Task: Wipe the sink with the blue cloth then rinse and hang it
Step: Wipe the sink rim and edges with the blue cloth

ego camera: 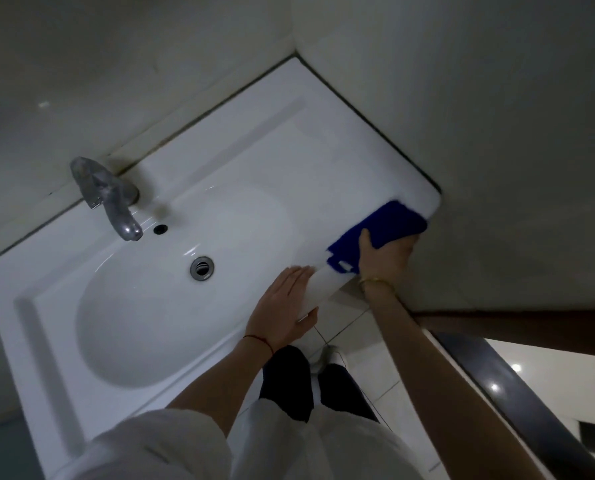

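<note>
The white sink (pixel 254 140) fills the middle of the view, tilted, with an oval basin and a metal drain (pixel 202 267). A blue cloth (pixel 386 225) lies on the sink's front right corner. My right hand (pixel 382 258) grips the cloth, thumb on top and fingers curled over the rim's edge. On the front rim beside the basin my left hand (pixel 284 306) rests flat with straight fingers, its thumb hooked under the edge.
A dull metal faucet (pixel 110 197) stands at the back of the basin, above an overflow hole (pixel 160 229). Walls close in behind and to the right of the sink. A dark door frame (pixel 517 393) and tiled floor lie at the lower right.
</note>
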Available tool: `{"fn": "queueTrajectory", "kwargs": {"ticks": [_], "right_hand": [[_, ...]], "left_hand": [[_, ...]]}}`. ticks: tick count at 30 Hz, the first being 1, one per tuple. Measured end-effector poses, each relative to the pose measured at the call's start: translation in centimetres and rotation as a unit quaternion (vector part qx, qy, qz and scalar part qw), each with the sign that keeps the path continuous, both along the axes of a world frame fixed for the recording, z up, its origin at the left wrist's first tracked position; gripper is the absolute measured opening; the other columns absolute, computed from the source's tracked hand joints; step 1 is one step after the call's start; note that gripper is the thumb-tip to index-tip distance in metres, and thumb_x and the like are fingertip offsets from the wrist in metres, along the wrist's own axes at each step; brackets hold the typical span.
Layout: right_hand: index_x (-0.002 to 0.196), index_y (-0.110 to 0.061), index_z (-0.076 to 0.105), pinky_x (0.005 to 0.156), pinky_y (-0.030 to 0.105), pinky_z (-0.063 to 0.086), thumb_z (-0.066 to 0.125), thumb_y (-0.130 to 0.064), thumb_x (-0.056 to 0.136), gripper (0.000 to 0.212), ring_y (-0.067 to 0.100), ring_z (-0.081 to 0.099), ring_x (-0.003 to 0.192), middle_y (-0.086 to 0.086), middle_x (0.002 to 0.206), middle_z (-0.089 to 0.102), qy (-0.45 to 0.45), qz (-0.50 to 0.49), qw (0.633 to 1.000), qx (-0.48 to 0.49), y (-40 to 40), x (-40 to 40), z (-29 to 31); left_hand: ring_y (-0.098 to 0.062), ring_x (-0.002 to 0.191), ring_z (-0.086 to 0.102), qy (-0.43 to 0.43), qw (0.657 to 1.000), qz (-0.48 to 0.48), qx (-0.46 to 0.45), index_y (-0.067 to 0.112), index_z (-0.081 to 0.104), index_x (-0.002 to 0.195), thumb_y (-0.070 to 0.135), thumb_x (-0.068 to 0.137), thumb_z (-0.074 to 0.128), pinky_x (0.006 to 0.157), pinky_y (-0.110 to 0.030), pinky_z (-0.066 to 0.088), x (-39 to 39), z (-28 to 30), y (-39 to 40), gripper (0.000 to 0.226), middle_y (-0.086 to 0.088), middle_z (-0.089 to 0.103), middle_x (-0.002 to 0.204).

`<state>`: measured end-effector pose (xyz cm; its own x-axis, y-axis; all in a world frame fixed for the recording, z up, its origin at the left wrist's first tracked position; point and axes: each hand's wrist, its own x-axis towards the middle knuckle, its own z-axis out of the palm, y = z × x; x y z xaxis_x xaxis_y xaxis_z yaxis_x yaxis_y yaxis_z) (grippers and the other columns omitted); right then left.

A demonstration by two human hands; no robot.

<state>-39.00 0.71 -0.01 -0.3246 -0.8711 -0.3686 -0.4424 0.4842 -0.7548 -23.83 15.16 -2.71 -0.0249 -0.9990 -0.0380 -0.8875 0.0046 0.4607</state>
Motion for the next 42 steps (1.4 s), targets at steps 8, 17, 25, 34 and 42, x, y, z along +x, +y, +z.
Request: {"fn": "queueTrajectory", "kwargs": {"ticks": [8, 17, 25, 34, 42], "right_hand": [[0.147, 0.004, 0.016, 0.106, 0.029, 0.039, 0.069, -0.053, 0.077, 0.105, 0.028, 0.048, 0.127, 0.016, 0.144, 0.043, -0.024, 0.003, 1.0, 0.016, -5.6, -3.4, 0.1], [0.148, 0.006, 0.009, 0.099, 0.02, 0.033, 0.065, -0.045, 0.086, 0.098, 0.029, 0.045, 0.128, 0.019, 0.146, 0.038, -0.029, 0.019, 0.999, 0.023, 1.0, 0.0, -0.7], [0.147, 0.005, 0.014, 0.112, 0.035, 0.035, 0.062, -0.049, 0.086, 0.095, 0.029, 0.042, 0.131, 0.019, 0.148, 0.036, -0.017, 0.014, 0.999, 0.047, -0.3, 0.0, 0.7], [0.148, 0.004, 0.009, 0.109, 0.031, 0.036, 0.066, -0.046, 0.085, 0.099, 0.027, 0.042, 0.131, 0.016, 0.149, 0.033, -0.048, -0.007, 0.998, 0.041, 9.0, 5.8, 0.0], [0.148, 0.0, 0.021, 0.113, 0.034, 0.031, 0.04, -0.091, 0.052, 0.134, 0.028, 0.044, 0.13, 0.013, 0.147, 0.04, 0.015, -0.029, 0.999, 0.035, 8.0, 5.7, -1.6]], "left_hand": [[-0.021, 0.138, 0.042, 0.023, 1.0, 0.005, -0.015, 0.007, 0.044, 0.145, 0.04, 0.088, 0.058, 0.119, -0.028, 0.027, 0.0, 0.3, 0.0, 0.067, -0.006, 0.05, 0.145], [-0.022, 0.139, 0.041, 0.02, 1.0, -0.003, -0.001, 0.009, 0.041, 0.147, 0.043, 0.09, 0.055, 0.121, -0.031, 0.026, 0.1, 0.1, 0.1, 0.068, -0.007, 0.048, 0.147], [-0.024, 0.134, 0.045, 0.021, 1.0, 0.008, 0.016, 0.005, 0.039, 0.147, 0.04, 0.091, 0.057, 0.121, -0.028, 0.02, 1.2, 1.0, 3.1, 0.068, -0.01, 0.048, 0.145], [-0.027, 0.136, 0.043, 0.015, 1.0, -0.015, 0.014, 0.006, 0.037, 0.148, 0.045, 0.091, 0.051, 0.119, -0.038, 0.029, 5.8, 1.1, 9.4, 0.071, -0.013, 0.047, 0.147], [-0.026, 0.135, 0.042, 0.022, 0.998, -0.05, 0.021, 0.003, 0.035, 0.149, 0.037, 0.093, 0.061, 0.119, -0.04, 0.031, 9.0, 1.4, 13.2, 0.071, -0.014, 0.046, 0.147]]}}
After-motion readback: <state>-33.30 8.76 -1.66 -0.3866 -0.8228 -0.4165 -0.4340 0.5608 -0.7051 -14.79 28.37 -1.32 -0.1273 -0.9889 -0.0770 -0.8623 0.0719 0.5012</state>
